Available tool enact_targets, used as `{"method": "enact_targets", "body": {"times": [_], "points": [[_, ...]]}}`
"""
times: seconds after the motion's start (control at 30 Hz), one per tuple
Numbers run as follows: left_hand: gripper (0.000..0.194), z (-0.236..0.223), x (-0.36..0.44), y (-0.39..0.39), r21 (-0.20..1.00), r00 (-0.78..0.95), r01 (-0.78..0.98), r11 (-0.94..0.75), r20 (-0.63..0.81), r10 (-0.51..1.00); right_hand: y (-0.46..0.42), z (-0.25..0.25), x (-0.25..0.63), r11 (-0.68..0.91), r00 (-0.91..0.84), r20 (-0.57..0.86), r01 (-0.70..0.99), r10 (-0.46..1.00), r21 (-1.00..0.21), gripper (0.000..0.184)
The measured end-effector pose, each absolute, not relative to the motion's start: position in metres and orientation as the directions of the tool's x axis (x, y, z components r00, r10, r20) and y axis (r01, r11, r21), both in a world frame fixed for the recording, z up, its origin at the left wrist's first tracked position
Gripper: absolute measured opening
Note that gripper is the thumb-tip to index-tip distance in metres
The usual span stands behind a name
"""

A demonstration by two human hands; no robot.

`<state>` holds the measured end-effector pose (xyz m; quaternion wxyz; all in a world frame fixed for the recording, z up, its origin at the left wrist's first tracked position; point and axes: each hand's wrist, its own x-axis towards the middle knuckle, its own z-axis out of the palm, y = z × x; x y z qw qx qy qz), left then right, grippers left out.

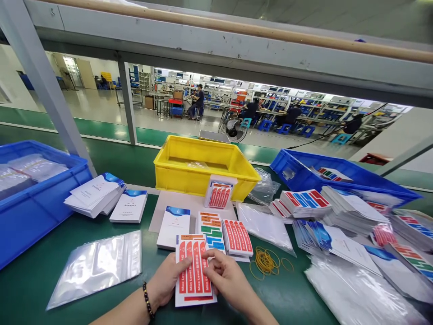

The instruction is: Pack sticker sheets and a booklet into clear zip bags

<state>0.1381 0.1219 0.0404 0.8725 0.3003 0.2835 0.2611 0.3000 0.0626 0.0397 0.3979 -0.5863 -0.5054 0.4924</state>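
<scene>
My left hand (168, 276) grips a small set of sheets from the left, thumb on top. Uppermost is a red label sheet (194, 266) with strips reading "Max Level" and "Min Level"; white and orange edges show beneath it. At its right edge my right hand (221, 271) has curled fingers pinching the sheet. Just beyond lie a white booklet stack (173, 228), a stack of multicoloured label sheets (211, 225) and another red label stack (237, 237). Yellow rubber bands (266, 261) lie to the right of my right hand.
A yellow bin (203, 176) stands behind the stacks, with a packed label set (219, 193) leaning on it. Blue bins (37, 203) (338, 176) flank it. Clear plastic bags (101, 266) lie left; more bags (361, 289), booklets and labels crowd the right. A shelf beam crosses above.
</scene>
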Motion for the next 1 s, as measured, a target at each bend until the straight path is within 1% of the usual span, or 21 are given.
{"method": "enact_targets", "body": {"times": [0.07, 0.13, 0.2, 0.23, 0.3, 0.33, 0.37, 0.4, 0.47, 0.53, 0.6, 0.63, 0.7, 0.73, 0.87, 1.0], "points": [[0.044, 0.041, 0.138, 0.121, 0.685, 0.702, -0.274, 0.675, -0.337, 0.627, 0.063, 0.04, 0.305, -0.135, 0.039, -0.129, 0.265, 0.991, -0.955, 0.02], [0.045, 0.043, 0.138, 0.118, 0.701, 0.702, -0.236, 0.673, -0.356, 0.617, 0.065, 0.044, 0.308, -0.094, 0.151, -0.056, 0.257, 0.987, -0.962, 0.026], [0.045, 0.046, 0.137, 0.116, 0.728, 0.717, -0.18, 0.662, -0.364, 0.595, 0.067, 0.047, 0.31, -0.061, 0.247, -0.024, 0.144, 0.969, -0.988, 0.034], [0.045, 0.047, 0.137, 0.115, 0.743, 0.731, -0.148, 0.652, -0.362, 0.578, 0.069, 0.048, 0.31, -0.06, 0.244, -0.044, 0.058, 0.969, -0.997, 0.036], [0.046, 0.048, 0.135, 0.115, 0.779, 0.771, -0.083, 0.621, -0.344, 0.535, 0.071, 0.05, 0.311, -0.098, 0.147, -0.112, -0.099, 0.983, -0.99, 0.035], [0.046, 0.048, 0.134, 0.116, 0.807, 0.788, -0.044, 0.588, -0.334, 0.517, 0.072, 0.051, 0.313, -0.119, 0.109, -0.135, -0.145, 0.985, -0.982, 0.034], [0.045, 0.048, 0.132, 0.117, 0.846, 0.799, 0.006, 0.533, -0.324, 0.507, 0.073, 0.051, 0.315, -0.126, 0.116, -0.147, -0.17, 0.982, -0.977, 0.033], [0.041, 0.048, 0.13, 0.119, 0.893, 0.797, 0.068, 0.446, -0.317, 0.515, 0.075, 0.051, 0.319, -0.113, 0.174, -0.146, -0.186, 0.974, -0.976, 0.033], [0.026, 0.049, 0.126, 0.123, 0.957, 0.76, 0.236, 0.171, -0.291, 0.581, 0.078, 0.051, 0.328, -0.037, 0.373, -0.122, -0.226, 0.92, -0.973, 0.036], [0.009, 0.05, 0.123, 0.127, 0.916, 0.747, 0.379, -0.13, -0.22, 0.628, 0.08, 0.051, 0.335, 0.057, 0.532, -0.103, -0.275, 0.84, -0.96, 0.04], [0.011, 0.053, 0.12, 0.128, 0.862, 0.807, 0.383, -0.333, -0.137, 0.574, 0.081, 0.051, 0.338, 0.109, 0.589, -0.095, -0.301, 0.803, -0.947, 0.042], [0.014, 0.055, 0.12, 0.129, 0.857, 0.843, 0.348, -0.381, -0.108, 0.527, 0.082, 0.051, 0.338, 0.113, 0.59, -0.095, -0.306, 0.802, -0.945, 0.042], [0.017, 0.058, 0.12, 0.129, 0.879, 0.874, 0.28, -0.387, -0.066, 0.481, 0.081, 0.051, 0.335, 0.094, 0.56, -0.093, -0.296, 0.823, -0.951, 0.041], [0.019, 0.059, 0.121, 0.129, 0.895, 0.868, 0.258, -0.363, -0.05, 0.494, 0.08, 0.051, 0.333, 0.078, 0.537, -0.089, -0.282, 0.839, -0.956, 0.039], [0.018, 0.058, 0.122, 0.13, 0.945, 0.789, 0.23, -0.234, -0.04, 0.613, 0.077, 0.053, 0.332, 0.025, 0.454, -0.057, -0.173, 0.889, -0.985, 0.036], [0.013, 0.053, 0.124, 0.127, 0.949, 0.743, 0.243, -0.202, -0.049, 0.668, 0.075, 0.05, 0.333, -0.009, 0.411, -0.051, -0.103, 0.91, -0.995, 0.035]]}}
